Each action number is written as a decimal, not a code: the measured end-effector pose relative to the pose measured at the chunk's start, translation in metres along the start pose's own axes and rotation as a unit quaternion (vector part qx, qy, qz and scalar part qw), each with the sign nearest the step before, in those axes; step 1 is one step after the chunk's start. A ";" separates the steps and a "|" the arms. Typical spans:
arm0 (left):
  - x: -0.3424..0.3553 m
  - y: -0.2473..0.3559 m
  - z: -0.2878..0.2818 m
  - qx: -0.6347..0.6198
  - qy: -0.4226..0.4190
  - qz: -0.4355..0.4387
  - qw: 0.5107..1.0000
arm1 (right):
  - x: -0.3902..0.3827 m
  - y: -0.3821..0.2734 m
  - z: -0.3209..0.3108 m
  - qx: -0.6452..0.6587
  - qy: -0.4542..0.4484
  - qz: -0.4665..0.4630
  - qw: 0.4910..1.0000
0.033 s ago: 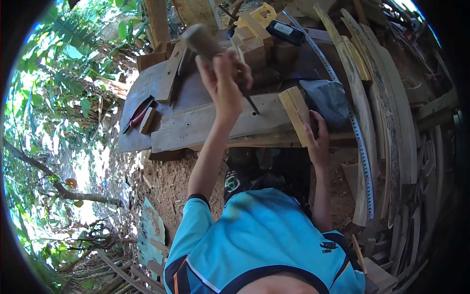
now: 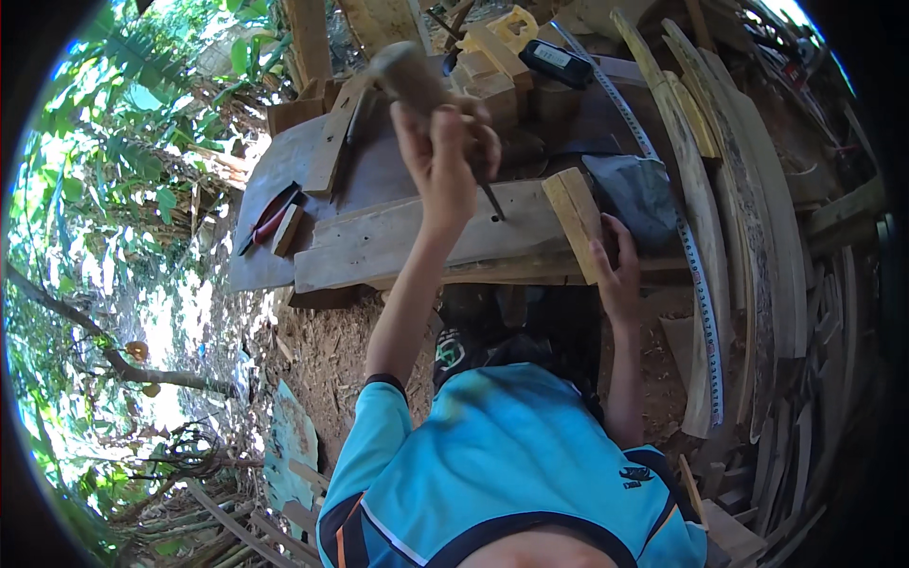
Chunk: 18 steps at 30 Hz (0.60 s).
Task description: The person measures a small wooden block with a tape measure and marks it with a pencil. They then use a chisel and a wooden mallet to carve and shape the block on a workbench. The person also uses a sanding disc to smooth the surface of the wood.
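Note:
My left hand [image 2: 447, 166] is closed round a wooden-handled tool [image 2: 404, 71], raised above the workbench. Its thick, pale end sticks out beyond my fingers and is slightly blurred. From the other side of the grip a thin dark shaft slants down to a grey wooden plank [image 2: 398, 239], its tip close to a small dark hole. I cannot tell whether the tip touches the wood. At the plank's right end, my right hand [image 2: 617, 270] grips the side of a short yellowish wooden block [image 2: 574, 222], which lies tilted across the plank.
Pliers with red handles [image 2: 272, 222] and a small wood piece lie on the bench's left. A tape measure [image 2: 556, 62] has its blade [image 2: 696, 275] stretched down the right side, beside long curved boards [image 2: 757, 218]. Wood blocks [image 2: 490, 90] sit at the back.
My left hand and the tool have shifted slightly to the right, and the tool's thick end has swung the same way. My right hand keeps its hold on the block.

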State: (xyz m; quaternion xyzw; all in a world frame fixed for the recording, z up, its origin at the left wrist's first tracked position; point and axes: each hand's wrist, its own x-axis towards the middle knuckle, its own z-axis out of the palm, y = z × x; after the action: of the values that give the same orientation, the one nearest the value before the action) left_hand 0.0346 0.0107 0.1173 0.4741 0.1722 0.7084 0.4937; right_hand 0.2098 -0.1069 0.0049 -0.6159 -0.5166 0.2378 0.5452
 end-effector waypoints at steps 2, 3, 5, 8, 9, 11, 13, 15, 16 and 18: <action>-0.004 -0.003 -0.003 -0.029 -0.071 0.006 0.997 | 0.000 -0.017 -0.006 -0.011 -0.016 0.047 0.999; -0.005 -0.004 -0.006 -0.044 -0.096 0.003 0.994 | 0.000 -0.025 -0.009 -0.017 -0.024 0.069 0.997; -0.004 -0.007 -0.008 -0.078 -0.149 -0.010 0.986 | 0.006 -0.038 -0.017 -0.047 -0.087 0.142 0.985; -0.001 -0.004 -0.004 -0.070 -0.182 -0.041 0.980 | 0.021 -0.058 -0.025 -0.098 -0.177 0.208 0.957; 0.001 -0.004 -0.001 -0.065 -0.193 -0.053 0.978 | 0.022 -0.055 -0.026 -0.095 -0.179 0.199 0.959; 0.001 -0.009 0.005 -0.053 -0.187 -0.038 0.980 | 0.024 -0.055 -0.029 -0.061 -0.179 0.193 0.963; 0.001 -0.015 0.009 -0.017 -0.187 -0.016 0.982 | 0.024 -0.059 -0.034 0.005 -0.167 0.201 0.965; -0.001 -0.015 0.010 0.001 -0.175 0.012 0.985 | 0.024 -0.061 -0.043 0.087 -0.158 0.185 0.966; -0.003 -0.018 0.011 0.002 -0.168 0.027 0.985 | 0.023 -0.066 -0.049 0.126 -0.148 0.178 0.965; -0.005 -0.021 0.006 0.012 -0.149 0.040 0.988 | 0.028 -0.098 -0.057 0.123 -0.098 0.155 0.975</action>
State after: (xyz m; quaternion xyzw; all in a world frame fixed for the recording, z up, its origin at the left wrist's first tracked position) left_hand 0.0510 0.0148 0.1026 0.5867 0.0860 0.6466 0.4799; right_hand 0.2318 -0.1182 0.1191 -0.5907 -0.4326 0.4404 0.5195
